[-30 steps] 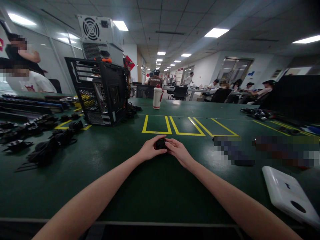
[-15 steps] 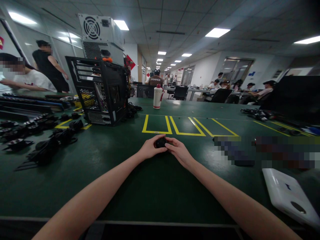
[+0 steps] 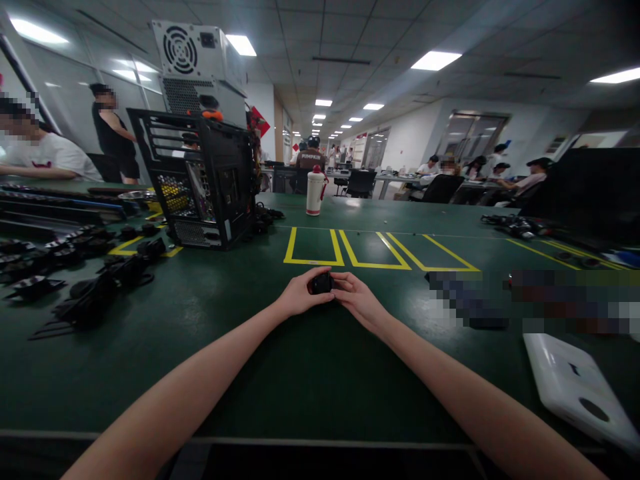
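A small black rounded object (image 3: 321,283) sits between my two hands, low over the green table; its exact kind does not show. My left hand (image 3: 299,293) curls around its left side, thumb below and fingers above. From the right, my right hand (image 3: 357,299) pinches at its edge with the fingertips. Just beyond the hands, yellow tape (image 3: 314,262) marks out boxes on the tabletop.
An open black computer case (image 3: 215,180) with silver power supplies (image 3: 195,57) on top stands left. Black parts (image 3: 95,293) lie along the left side. A white bottle (image 3: 314,193) stands at the back. A white device (image 3: 575,380) lies front right.
Both hands stay at nearly the same place around the black object, which appears slightly turned. The standing person at the far left has shifted right.
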`<state>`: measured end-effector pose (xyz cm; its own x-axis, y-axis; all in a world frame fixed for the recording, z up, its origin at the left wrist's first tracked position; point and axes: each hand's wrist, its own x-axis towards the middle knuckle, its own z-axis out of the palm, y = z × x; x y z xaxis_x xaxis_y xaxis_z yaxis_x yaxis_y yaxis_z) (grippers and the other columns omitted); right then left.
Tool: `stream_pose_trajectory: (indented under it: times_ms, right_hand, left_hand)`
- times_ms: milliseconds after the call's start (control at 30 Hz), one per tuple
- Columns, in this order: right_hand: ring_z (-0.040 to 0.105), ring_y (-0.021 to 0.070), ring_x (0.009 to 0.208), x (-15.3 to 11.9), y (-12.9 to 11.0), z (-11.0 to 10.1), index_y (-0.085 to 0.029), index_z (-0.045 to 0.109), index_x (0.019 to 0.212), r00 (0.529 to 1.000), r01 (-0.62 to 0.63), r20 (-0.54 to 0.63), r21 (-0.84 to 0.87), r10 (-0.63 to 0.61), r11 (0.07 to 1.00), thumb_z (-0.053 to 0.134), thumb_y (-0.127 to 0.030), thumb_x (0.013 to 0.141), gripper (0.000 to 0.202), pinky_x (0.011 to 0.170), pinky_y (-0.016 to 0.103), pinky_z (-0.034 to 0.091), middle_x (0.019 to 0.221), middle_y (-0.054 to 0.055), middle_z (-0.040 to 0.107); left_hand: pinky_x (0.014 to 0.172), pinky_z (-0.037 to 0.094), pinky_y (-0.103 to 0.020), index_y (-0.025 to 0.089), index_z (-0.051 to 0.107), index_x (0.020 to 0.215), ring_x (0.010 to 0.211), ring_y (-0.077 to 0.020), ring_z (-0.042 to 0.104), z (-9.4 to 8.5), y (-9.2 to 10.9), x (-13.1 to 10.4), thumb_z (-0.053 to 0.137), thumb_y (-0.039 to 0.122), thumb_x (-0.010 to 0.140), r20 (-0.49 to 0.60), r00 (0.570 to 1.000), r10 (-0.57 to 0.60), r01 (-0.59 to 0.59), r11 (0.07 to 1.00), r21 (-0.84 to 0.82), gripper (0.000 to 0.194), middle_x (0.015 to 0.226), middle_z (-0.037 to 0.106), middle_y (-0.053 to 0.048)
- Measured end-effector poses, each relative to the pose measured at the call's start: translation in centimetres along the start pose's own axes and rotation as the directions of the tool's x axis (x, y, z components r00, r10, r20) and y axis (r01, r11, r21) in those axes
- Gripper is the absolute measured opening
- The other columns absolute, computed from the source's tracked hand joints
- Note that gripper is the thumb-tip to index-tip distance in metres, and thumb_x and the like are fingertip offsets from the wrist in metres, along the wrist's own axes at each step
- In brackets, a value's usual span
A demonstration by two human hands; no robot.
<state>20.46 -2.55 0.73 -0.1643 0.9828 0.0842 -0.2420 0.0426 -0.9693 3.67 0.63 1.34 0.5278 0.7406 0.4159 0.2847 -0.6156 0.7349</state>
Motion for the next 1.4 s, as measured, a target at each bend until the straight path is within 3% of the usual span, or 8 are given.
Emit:
stream_pose_trajectory:
  times_ms: [200, 400, 600, 767, 900, 1100, 1300, 1400]
  right_hand:
    - [0.056, 0.0154, 0.089, -0.12, -0.42, 0.51, -0.021, 0.057, 0.084, 0.998, 0.012, -0.068, -0.031, -0.014, 0.999, 0.067, -0.022, 0.063, 0.023, 0.084, 0.035, 0.042, 0.089, 0.0, 0.059]
    - [0.053, 0.0174, 0.099, -0.03, -0.47, 0.07, -0.02, 0.058, 0.093, 0.999, 0.003, -0.044, -0.062, -0.006, 0.998, 0.068, -0.015, 0.059, 0.035, 0.092, 0.037, 0.038, 0.104, 0.004, 0.058]
    - [0.055, 0.0158, 0.093, -0.23, -0.17, -0.21, -0.023, 0.055, 0.091, 1.0, -0.028, 0.002, -0.042, 0.028, 0.999, 0.067, -0.012, 0.06, 0.035, 0.087, 0.037, 0.042, 0.095, 0.001, 0.059]
    - [0.055, 0.0168, 0.094, -0.45, -0.35, -0.19, -0.022, 0.054, 0.089, 1.0, -0.005, 0.016, -0.058, 0.006, 0.998, 0.067, -0.013, 0.06, 0.034, 0.087, 0.038, 0.042, 0.096, 0.001, 0.058]
    - [0.055, 0.0172, 0.094, -0.45, -0.36, -0.31, -0.022, 0.053, 0.09, 1.0, 0.013, 0.017, -0.073, -0.012, 0.997, 0.068, -0.014, 0.059, 0.035, 0.087, 0.038, 0.042, 0.096, 0.001, 0.058]
    - [0.053, 0.0173, 0.096, -0.35, -0.35, -0.31, -0.021, 0.055, 0.089, 0.999, 0.048, 0.018, -0.116, -0.046, 0.992, 0.067, -0.012, 0.059, 0.034, 0.087, 0.037, 0.042, 0.096, 0.001, 0.057]
    - [0.054, 0.0168, 0.096, -0.49, -0.46, -0.3, -0.021, 0.054, 0.091, 0.999, 0.026, 0.024, -0.09, -0.024, 0.996, 0.068, -0.014, 0.059, 0.036, 0.087, 0.037, 0.042, 0.097, 0.001, 0.057]
    - [0.054, 0.0167, 0.094, -0.62, -0.63, -0.07, -0.022, 0.054, 0.088, 1.0, 0.008, -0.001, -0.072, -0.008, 0.997, 0.066, -0.02, 0.064, 0.026, 0.085, 0.037, 0.043, 0.096, 0.001, 0.057]
  left_hand:
    - [0.072, 0.048, -0.032, 0.026, 0.042, 0.122, 0.087, -0.02, 0.058, 0.03, -0.25, -0.01, 0.064, 0.035, 0.067, 0.018, 1.0, -0.007, 0.007, 1.0, 0.029, 0.061, 0.119, 0.053, -0.004]
    - [0.077, 0.047, -0.033, 0.025, 0.042, 0.122, 0.095, -0.0213, 0.056, -0.16, 0.15, -0.13, 0.064, 0.034, 0.068, 0.038, 0.999, 0.014, -0.013, 1.0, -0.024, 0.059, 0.12, 0.052, -0.005]
    - [0.088, 0.042, -0.037, 0.024, 0.041, 0.123, 0.111, -0.0238, 0.048, 0.19, -0.37, -0.15, 0.065, 0.031, 0.067, 0.004, 1.0, 0.022, -0.022, 0.995, -0.096, 0.062, 0.125, 0.048, -0.007]
    - [0.088, 0.042, -0.041, 0.022, 0.038, 0.125, 0.109, -0.0254, 0.049, 0.34, -0.52, -0.18, 0.069, 0.028, 0.064, -0.014, 1.0, -0.014, 0.012, 0.988, -0.152, 0.068, 0.125, 0.047, -0.01]
    - [0.086, 0.043, -0.04, 0.022, 0.039, 0.124, 0.107, -0.0256, 0.049, 0.4, -0.32, -0.15, 0.068, 0.029, 0.064, -0.001, 1.0, -0.004, 0.004, 0.992, -0.125, 0.067, 0.125, 0.045, -0.01]
    - [0.096, 0.036, -0.043, 0.022, 0.043, 0.12, 0.116, -0.0264, 0.042, 0.71, -0.62, 0.17, 0.071, 0.024, 0.059, -0.013, 0.994, 0.104, -0.105, 0.993, -0.054, 0.067, 0.124, 0.044, -0.01]
    - [0.093, 0.038, -0.041, 0.022, 0.043, 0.12, 0.11, -0.0248, 0.048, 0.46, -0.15, 0.15, 0.068, 0.022, 0.063, 0.026, 0.997, 0.072, -0.071, 0.996, -0.061, 0.062, 0.121, 0.049, -0.008]
    - [0.093, 0.038, -0.041, 0.022, 0.044, 0.119, 0.108, -0.0245, 0.049, 0.38, -0.04, 0.11, 0.069, 0.024, 0.062, 0.024, 0.997, 0.069, -0.068, 0.997, -0.036, 0.063, 0.12, 0.05, -0.008]
